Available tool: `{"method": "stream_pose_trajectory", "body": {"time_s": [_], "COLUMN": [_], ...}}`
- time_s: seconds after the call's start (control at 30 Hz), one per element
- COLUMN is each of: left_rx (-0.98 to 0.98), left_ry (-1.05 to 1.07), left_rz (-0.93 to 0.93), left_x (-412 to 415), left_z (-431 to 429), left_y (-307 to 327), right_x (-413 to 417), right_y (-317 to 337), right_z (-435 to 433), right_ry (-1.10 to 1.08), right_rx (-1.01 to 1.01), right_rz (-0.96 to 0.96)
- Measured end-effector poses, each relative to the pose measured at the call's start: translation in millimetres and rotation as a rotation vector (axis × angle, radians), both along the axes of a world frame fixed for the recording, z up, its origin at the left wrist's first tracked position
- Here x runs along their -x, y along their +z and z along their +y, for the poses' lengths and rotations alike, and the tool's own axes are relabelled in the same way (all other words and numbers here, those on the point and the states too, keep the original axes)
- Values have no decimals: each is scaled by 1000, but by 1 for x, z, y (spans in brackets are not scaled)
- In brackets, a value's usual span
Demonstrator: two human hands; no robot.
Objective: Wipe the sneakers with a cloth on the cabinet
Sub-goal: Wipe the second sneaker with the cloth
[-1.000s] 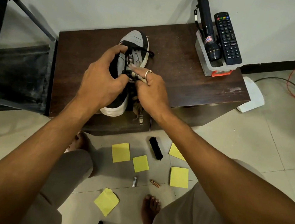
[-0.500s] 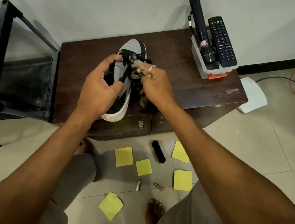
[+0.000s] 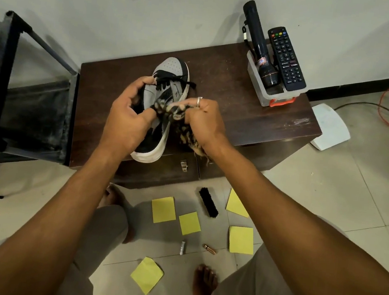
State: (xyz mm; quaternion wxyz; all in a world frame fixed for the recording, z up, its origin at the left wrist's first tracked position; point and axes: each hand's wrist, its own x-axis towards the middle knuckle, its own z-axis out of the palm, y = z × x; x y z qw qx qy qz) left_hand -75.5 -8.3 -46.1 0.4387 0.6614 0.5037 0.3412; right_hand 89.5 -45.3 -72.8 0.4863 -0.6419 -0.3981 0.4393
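A grey, black and white sneaker [image 3: 173,69] lies on the dark wooden cabinet [image 3: 232,79], toe pointing toward the wall, heel at the front edge. My left hand [image 3: 129,115] grips the sneaker around its collar and left side, fingers curled over the opening. My right hand [image 3: 203,121] holds a bunched black-and-tan patterned cloth [image 3: 173,111] and presses it against the sneaker's right side near the laces. The cloth's loose end [image 3: 189,139] hangs below my right wrist. Only one sneaker is in view.
A clear plastic bin [image 3: 267,95] with a black flashlight [image 3: 258,45] and a remote [image 3: 286,58] stands at the cabinet's back right. A black metal rack [image 3: 25,94] stands left. On the floor lie yellow sticky notes [image 3: 163,209], a black brush [image 3: 208,202], small batteries [image 3: 182,247], and my bare feet [image 3: 204,284].
My right hand with the cloth has slid from the laces area down along the sneaker's right side. My left hand keeps its grip on the sneaker.
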Motion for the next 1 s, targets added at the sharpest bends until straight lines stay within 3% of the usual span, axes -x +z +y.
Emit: {"method": "stream_pose_trajectory", "body": {"time_s": [0.1,0.27,0.67,0.8,1.0], "left_rx": [8,16,51,67,65], "left_ry": [11,11,71,75,48], "left_rz": [0,-27,-106,-122,-100], "left_x": [1,4,-1,0,7], "left_z": [1,5,3,4,9], "left_y": [-2,-5,-6,-7,-15], "right_x": [5,33,19,21,45], "right_y": [-9,-26,-5,0,-8], "right_z": [15,14,-10,4,6], "right_ry": [-150,-17,54,-125,-12], "right_rx": [-64,-67,160,30,-85], "right_rz": [-5,-313,-112,-53,-128]}}
